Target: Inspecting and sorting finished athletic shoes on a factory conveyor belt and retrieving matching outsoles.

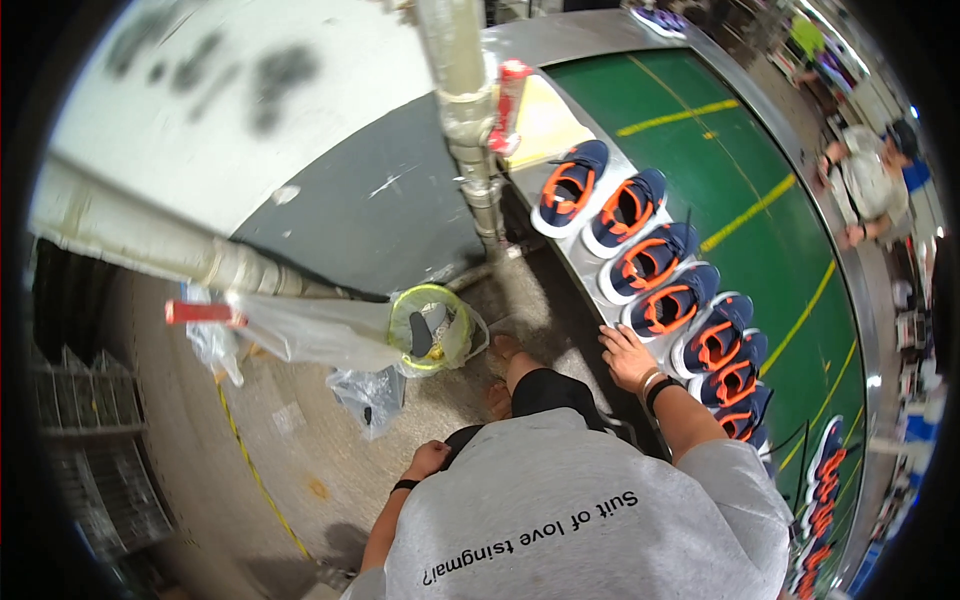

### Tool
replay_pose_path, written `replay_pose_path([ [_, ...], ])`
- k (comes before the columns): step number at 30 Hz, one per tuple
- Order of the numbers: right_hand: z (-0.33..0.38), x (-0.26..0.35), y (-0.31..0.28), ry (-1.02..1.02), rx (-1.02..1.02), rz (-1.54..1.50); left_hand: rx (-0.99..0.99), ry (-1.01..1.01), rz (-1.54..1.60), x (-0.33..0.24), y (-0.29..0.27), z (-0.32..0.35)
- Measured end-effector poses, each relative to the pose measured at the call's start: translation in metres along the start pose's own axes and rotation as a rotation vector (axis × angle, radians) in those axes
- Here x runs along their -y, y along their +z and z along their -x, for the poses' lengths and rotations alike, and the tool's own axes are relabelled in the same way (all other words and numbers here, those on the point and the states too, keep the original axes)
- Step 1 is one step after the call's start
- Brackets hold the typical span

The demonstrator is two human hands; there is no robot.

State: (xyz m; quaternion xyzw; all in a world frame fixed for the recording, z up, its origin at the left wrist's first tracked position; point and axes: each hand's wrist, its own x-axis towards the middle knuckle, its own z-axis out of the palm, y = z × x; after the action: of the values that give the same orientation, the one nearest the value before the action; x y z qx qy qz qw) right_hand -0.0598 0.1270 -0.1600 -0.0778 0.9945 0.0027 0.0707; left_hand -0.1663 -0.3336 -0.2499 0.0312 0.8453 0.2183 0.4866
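A row of several navy sneakers with orange linings and white soles stands along the metal ledge on my right. My right hand (628,358) rests on this ledge, fingers stretched out and apart, holding nothing. Just beyond its fingertips is one navy sneaker (672,300); another sneaker (712,335) sits to the right of the hand. At the far end of the row is a further sneaker (570,188). My left hand (430,458) hangs low beside my black shorts, and its fingers are mostly hidden.
A green conveyor belt (740,200) with yellow lines runs past the ledge, with more shoes (822,480) farther right. A yellow-rimmed bin (432,328), plastic bags (368,400) and pipes (460,110) are ahead and left. Another person (868,180) is across the belt.
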Motion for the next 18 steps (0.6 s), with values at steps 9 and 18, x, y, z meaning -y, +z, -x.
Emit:
replay_pose_path([
  [9,0.004,-0.015,0.010,-0.028,-0.152,-0.138,0.072,0.008,-0.262,-0.074,-0.042,-0.027],
  [18,-0.004,-0.013,0.013,-0.132,-0.181,-0.169,-0.035,0.422,-0.296,-0.171,-0.034,-0.052],
])
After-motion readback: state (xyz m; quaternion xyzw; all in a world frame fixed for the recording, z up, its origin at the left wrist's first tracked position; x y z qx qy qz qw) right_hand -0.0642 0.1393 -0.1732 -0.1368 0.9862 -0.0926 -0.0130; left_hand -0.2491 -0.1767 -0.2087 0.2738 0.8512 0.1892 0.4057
